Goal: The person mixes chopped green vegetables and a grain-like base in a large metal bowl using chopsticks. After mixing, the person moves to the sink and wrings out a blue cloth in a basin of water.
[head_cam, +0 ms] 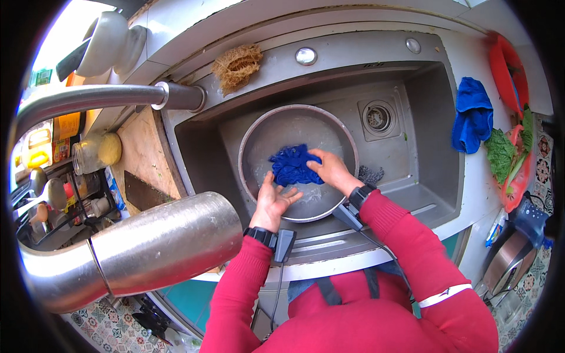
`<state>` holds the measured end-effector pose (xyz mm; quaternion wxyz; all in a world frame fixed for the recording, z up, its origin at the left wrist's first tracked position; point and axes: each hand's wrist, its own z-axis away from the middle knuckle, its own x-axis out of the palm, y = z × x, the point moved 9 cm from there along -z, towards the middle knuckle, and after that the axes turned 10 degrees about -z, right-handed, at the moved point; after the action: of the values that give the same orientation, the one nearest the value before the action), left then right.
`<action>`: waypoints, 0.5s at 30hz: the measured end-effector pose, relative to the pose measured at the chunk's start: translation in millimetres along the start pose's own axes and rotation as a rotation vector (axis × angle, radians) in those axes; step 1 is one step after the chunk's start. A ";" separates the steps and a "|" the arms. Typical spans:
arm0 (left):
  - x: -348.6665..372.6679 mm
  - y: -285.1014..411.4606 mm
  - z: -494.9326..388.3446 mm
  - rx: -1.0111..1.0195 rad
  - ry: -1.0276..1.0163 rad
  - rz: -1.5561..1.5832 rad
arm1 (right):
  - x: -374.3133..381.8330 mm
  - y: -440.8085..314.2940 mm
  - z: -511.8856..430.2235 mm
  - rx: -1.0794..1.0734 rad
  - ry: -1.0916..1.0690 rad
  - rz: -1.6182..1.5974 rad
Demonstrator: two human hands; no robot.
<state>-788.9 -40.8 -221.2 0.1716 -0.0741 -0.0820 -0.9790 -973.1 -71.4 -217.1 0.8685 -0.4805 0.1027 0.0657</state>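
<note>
A round metal pan [304, 114] sits in the grey sink [207, 145], with whitish residue on its inside. Over its middle is a crumpled blue mesh cloth [295, 167]. My right hand [331, 167] pinches the cloth's right side between thumb and fingers. Palm up and fingers spread, my left hand [274, 199] is at the lower left edge of the cloth; its thumb lies close to the fabric, and I cannot tell whether it touches. Just outside the pan's right rim, partly behind my right wrist, lies a grey scouring pad [371, 175].
A large metal faucet [172, 242] arches in from the left. A fibrous loofah sponge [237, 67] rests on the sink's back ledge. The drain [377, 118] is right of the pan. A blue cloth [473, 115] and leafy greens [501, 154] in a red colander [514, 189] are on the right.
</note>
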 end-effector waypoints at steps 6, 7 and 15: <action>6.4 6.1 -22.8 0.226 -0.205 -0.209 | 39.7 -106.8 62.0 -0.466 -0.531 -0.229; 15.5 10.2 -15.2 0.288 -0.267 -0.276 | 43.8 -112.2 67.7 -0.433 -0.554 -0.216; 32.9 -6.2 7.5 0.154 -0.137 -0.199 | 17.4 -60.7 3.3 -0.299 -0.039 -0.077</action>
<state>-820.8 -44.3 -209.0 0.0727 -0.1190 -0.1752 -0.9746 -942.9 -100.5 -169.8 0.7909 -0.6067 0.0566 0.0563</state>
